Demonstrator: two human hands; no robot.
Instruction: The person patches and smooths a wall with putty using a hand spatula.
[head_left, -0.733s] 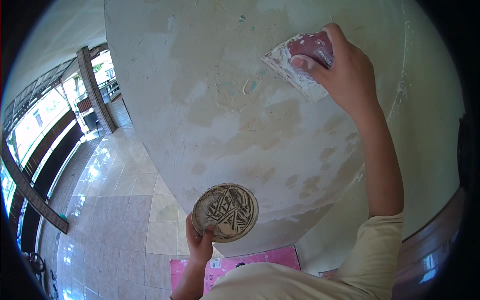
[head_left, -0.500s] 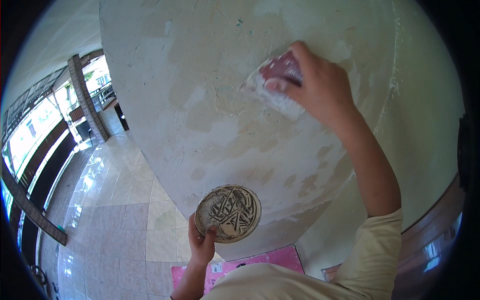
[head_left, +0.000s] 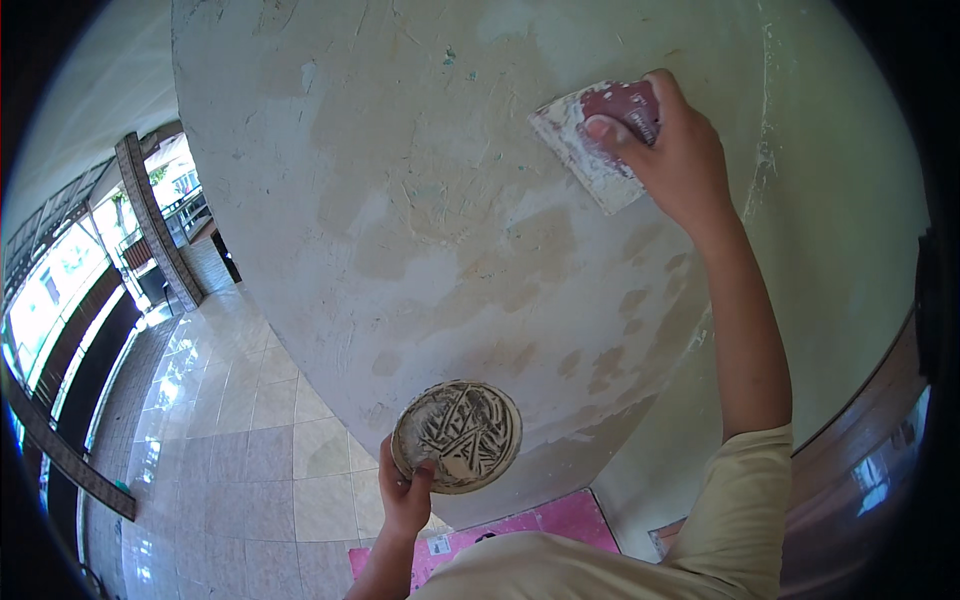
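In my right hand (head_left: 680, 155) is a dark red putty scraper (head_left: 605, 135), its wide blade smeared with white filler. The blade lies against or very close to the upper right of a patchy wall (head_left: 400, 290), which shows white and beige filler patches and small green specks. Lower down, my left hand (head_left: 407, 490) grips a round, shallow dish (head_left: 458, 437) by its near left rim, thumb over the edge. Dark streaks and remains of pale filler cover the inside of the dish.
Below the wall lies a pink board (head_left: 520, 527). To the right, a plain pale wall (head_left: 830, 240) meets the patched one at a corner. Shiny floor tiles (head_left: 250, 470) stretch left toward a post (head_left: 158, 220) and a bright outdoor opening.
My right hand has moved the scraper to the right and slightly up across the wall, turning more of its blade into view. The dish in my left hand has barely shifted.
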